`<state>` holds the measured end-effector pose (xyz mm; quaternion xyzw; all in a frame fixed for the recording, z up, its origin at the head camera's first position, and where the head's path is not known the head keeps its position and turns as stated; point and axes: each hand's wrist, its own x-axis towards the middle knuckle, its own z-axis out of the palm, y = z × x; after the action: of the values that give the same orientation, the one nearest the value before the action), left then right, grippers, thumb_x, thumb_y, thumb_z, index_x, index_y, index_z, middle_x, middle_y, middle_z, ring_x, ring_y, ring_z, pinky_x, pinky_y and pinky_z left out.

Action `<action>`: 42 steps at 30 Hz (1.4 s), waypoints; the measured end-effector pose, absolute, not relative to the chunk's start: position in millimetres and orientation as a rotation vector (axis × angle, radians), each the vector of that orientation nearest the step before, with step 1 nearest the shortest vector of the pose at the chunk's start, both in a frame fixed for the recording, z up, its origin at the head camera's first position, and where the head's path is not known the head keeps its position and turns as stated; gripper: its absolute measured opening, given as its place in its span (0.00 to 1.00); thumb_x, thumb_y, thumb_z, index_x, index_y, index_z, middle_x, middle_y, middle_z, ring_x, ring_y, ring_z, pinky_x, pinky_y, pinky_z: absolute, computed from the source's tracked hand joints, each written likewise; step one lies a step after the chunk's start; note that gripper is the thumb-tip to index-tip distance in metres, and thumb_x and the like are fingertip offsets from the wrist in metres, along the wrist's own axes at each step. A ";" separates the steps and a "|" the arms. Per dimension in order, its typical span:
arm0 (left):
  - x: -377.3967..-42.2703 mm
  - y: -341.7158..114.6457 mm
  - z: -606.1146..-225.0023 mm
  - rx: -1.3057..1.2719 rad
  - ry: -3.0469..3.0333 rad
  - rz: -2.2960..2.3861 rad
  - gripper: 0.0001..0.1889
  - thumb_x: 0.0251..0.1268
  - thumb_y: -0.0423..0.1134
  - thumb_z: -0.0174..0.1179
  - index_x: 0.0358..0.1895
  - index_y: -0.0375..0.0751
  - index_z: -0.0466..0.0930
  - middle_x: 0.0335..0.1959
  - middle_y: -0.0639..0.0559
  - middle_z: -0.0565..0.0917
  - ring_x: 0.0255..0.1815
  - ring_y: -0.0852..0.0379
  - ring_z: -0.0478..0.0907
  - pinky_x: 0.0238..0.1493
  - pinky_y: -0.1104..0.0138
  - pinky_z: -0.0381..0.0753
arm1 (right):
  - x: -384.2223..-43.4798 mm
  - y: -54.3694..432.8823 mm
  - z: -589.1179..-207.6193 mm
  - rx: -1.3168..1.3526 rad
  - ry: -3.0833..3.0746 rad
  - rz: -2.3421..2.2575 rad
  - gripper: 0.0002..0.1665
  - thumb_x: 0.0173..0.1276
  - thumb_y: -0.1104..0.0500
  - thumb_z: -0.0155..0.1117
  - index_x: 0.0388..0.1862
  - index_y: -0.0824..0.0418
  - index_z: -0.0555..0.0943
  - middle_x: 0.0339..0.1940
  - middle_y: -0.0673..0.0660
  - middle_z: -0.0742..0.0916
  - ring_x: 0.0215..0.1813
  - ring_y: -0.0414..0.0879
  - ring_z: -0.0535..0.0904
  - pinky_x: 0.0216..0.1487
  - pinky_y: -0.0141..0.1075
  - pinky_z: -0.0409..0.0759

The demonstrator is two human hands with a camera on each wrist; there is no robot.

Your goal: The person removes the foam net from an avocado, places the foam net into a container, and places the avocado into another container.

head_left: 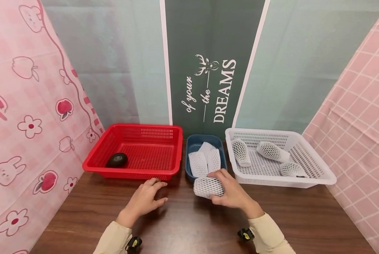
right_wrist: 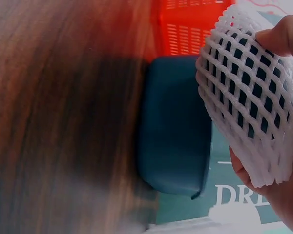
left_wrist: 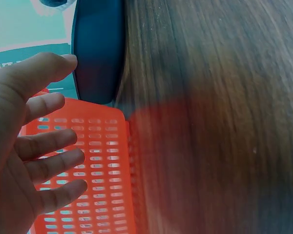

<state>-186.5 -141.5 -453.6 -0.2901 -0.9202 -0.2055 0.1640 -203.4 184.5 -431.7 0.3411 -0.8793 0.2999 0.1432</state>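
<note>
My right hand [head_left: 233, 192] grips a dark avocado [right_wrist: 246, 83] inside a white foam net sleeve [head_left: 205, 187], held in front of the small blue bin [head_left: 187, 158]. In the right wrist view, the thumb presses on the net and dark skin shows through its holes. Several loose white foam nets [head_left: 197, 164] lie in that bin. My left hand [head_left: 143, 198] holds nothing; its fingers are spread and relaxed just in front of the red basket [head_left: 138, 173]. One bare dark avocado [head_left: 117, 160] sits in the red basket's left part.
To the right stands a white basket [head_left: 281, 181] with three netted fruits, one of them this net-covered piece [head_left: 241, 152] along its left wall. All the containers line up at the back of the brown wooden table [head_left: 183, 225], against a green curtain [head_left: 205, 28]. Pink cloths hang at both sides.
</note>
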 end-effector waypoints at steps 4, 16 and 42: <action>-186.5 -145.3 -456.0 -0.809 -2.630 -0.588 0.23 0.42 0.46 0.72 0.45 0.40 0.81 0.41 0.47 0.77 0.41 0.49 0.76 0.37 0.53 0.75 | -204.6 179.1 -436.8 0.986 -2.557 0.871 0.36 0.37 0.53 0.71 0.51 0.52 0.75 0.44 0.45 0.73 0.42 0.38 0.71 0.41 0.37 0.74; -186.6 -155.1 -465.9 -0.739 -2.704 -0.575 0.23 0.43 0.45 0.72 0.45 0.40 0.81 0.38 0.48 0.77 0.40 0.49 0.76 0.36 0.53 0.76 | -203.4 165.2 -448.8 1.027 -2.591 0.811 0.36 0.39 0.52 0.74 0.52 0.51 0.75 0.44 0.45 0.74 0.40 0.39 0.73 0.40 0.36 0.75; -183.8 -157.5 -466.5 -0.675 -2.790 -0.638 0.24 0.43 0.46 0.71 0.46 0.41 0.81 0.39 0.48 0.77 0.42 0.49 0.76 0.39 0.53 0.76 | -197.1 167.3 -439.8 0.861 -2.755 0.637 0.38 0.43 0.49 0.77 0.54 0.56 0.76 0.49 0.53 0.80 0.52 0.47 0.75 0.49 0.54 0.66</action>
<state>-183.8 -157.5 -466.5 -0.2285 -0.9440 -0.2159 0.1001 -197.1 167.3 -439.8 0.2900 -0.9281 0.2145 0.0928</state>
